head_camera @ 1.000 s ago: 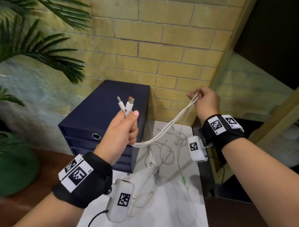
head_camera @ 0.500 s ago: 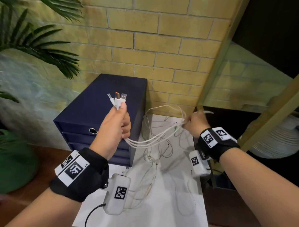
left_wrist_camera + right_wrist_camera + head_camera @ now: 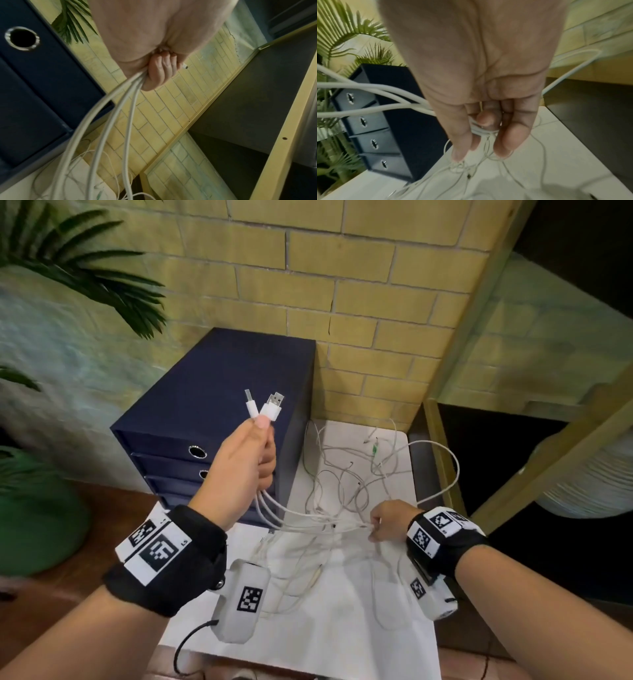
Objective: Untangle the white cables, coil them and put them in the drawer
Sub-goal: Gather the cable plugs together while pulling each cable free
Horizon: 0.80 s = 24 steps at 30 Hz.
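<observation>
From above, the left hand [image 3: 251, 460] is raised in front of the dark blue drawer unit [image 3: 219, 405], fist closed round the plug ends of the thick white cables [image 3: 294, 517]; two USB plugs [image 3: 265, 405] stick up above the thumb. The strands sag down and across to the right hand [image 3: 388, 523], which pinches them low over the white table [image 3: 376, 645]. A tangle of thinner wires [image 3: 342, 474] lies loose on that table, and one thick loop arcs out past the right wrist. I judge the job is early: the ends are gathered and the strands are being drawn apart, but nothing is coiled and every drawer looks shut.

Against the earlier pictures, the right hand has dropped from shoulder height by the wall to just above the table and come nearer the body, sliding down the strands, while the left has kept its grip and its place.

The left wrist camera shows the curled fingers [image 3: 161, 71] clamped on three thick strands [image 3: 109, 121] that leave the bottom of the fist, with a drawer's ring pull [image 3: 21, 38] to the side.

The right wrist camera shows the fingertips [image 3: 506, 138] and thumb closed narrowly on the strands [image 3: 481, 129], fine wires trailing below onto the table.
</observation>
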Each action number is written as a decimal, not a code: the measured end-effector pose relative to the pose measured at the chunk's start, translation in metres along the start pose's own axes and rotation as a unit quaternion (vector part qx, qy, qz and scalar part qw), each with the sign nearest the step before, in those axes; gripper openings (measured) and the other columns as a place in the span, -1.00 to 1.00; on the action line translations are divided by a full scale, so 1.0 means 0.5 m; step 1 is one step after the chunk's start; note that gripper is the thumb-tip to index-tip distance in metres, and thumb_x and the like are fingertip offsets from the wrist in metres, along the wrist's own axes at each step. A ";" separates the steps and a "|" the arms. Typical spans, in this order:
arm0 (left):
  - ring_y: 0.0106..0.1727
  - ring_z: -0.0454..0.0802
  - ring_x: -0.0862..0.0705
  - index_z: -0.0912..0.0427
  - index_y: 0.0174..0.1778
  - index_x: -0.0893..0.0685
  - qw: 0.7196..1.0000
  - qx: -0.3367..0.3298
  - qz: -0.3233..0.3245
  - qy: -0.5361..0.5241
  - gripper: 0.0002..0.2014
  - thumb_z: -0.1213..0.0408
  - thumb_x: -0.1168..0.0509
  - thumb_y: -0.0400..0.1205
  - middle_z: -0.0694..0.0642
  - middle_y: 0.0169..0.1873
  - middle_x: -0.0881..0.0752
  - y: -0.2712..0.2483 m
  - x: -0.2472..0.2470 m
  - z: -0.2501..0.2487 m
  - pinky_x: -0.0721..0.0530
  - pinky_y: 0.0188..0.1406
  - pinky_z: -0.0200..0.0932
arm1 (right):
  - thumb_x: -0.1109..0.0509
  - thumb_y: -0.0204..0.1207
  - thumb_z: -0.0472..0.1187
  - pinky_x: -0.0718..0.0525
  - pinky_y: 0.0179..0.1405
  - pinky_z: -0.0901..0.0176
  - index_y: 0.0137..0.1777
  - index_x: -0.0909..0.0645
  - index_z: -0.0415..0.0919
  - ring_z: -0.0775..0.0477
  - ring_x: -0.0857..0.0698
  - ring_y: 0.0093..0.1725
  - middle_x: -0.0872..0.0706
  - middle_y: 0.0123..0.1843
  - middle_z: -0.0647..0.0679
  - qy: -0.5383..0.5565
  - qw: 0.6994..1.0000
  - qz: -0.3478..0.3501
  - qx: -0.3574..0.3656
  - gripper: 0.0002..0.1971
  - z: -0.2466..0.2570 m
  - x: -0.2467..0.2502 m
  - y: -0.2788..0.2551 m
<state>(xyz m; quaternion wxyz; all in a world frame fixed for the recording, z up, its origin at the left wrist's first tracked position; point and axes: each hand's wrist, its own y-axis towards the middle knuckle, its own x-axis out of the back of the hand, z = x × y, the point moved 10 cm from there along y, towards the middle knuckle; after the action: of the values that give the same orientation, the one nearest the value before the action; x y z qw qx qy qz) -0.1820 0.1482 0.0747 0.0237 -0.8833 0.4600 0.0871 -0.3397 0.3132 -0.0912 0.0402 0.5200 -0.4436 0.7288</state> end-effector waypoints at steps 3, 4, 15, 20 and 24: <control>-0.59 -0.19 -0.14 0.08 -0.31 -0.37 0.999 0.035 -0.012 0.026 -0.67 0.06 -0.03 0.77 -0.07 -0.55 -0.25 -0.015 0.020 0.041 -0.05 -0.63 -0.25 | -0.36 0.54 -0.14 -0.49 0.06 0.19 0.03 -0.65 -0.20 -0.19 -0.61 0.26 -0.67 0.25 -0.16 -0.011 0.999 0.031 0.030 -0.83 0.020 -0.051 0.002; -0.59 -0.19 -0.13 0.08 -0.31 -0.38 0.998 0.051 -0.013 0.030 -0.67 0.08 -0.02 0.77 -0.06 -0.54 -0.23 -0.020 0.023 0.057 -0.04 -0.63 -0.26 | -0.30 0.56 -0.19 -0.50 0.16 0.17 0.15 -0.66 -0.21 -0.19 -0.60 0.30 -0.65 0.30 -0.15 -0.012 0.998 0.040 0.038 -0.77 0.027 -0.069 0.001; -0.52 -0.14 -0.12 0.11 -0.27 -0.43 0.980 0.162 0.011 0.113 -0.67 0.02 -0.06 0.75 -0.06 -0.50 -0.23 -0.063 0.107 0.193 -0.06 -0.62 -0.30 | -0.07 0.63 -0.22 -0.60 0.20 -0.04 0.13 -0.65 -0.33 -0.25 -0.64 0.17 -0.69 0.18 -0.26 0.080 0.993 -0.027 0.078 -0.66 0.122 -0.099 0.011; -0.52 -0.14 -0.13 0.09 -0.29 -0.43 0.972 0.195 0.013 0.134 -0.67 0.02 -0.06 0.75 -0.09 -0.52 -0.25 -0.068 0.151 0.241 -0.06 -0.62 -0.29 | -0.17 0.59 -0.34 -0.53 0.22 0.04 0.19 -0.65 -0.28 -0.22 -0.62 0.18 -0.63 0.19 -0.23 0.138 0.968 -0.100 0.182 -0.72 0.272 -0.074 0.019; -0.54 -0.16 -0.15 0.10 -0.29 -0.42 0.970 0.202 0.021 0.136 -0.67 0.03 -0.05 0.75 -0.07 -0.51 -0.25 -0.074 0.167 0.259 -0.07 -0.61 -0.28 | -0.29 0.55 -0.20 -0.49 0.17 0.12 0.16 -0.62 -0.25 -0.23 -0.59 0.23 -0.62 0.21 -0.22 0.111 0.978 -0.044 0.172 -0.75 0.357 -0.143 0.062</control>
<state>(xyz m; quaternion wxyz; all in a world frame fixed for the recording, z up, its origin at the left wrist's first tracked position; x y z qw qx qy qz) -0.1219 0.1180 -0.0688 0.1364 -0.8538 0.4857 -0.1283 -0.1944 0.2003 -0.1551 0.0309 0.4539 -0.2808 0.8451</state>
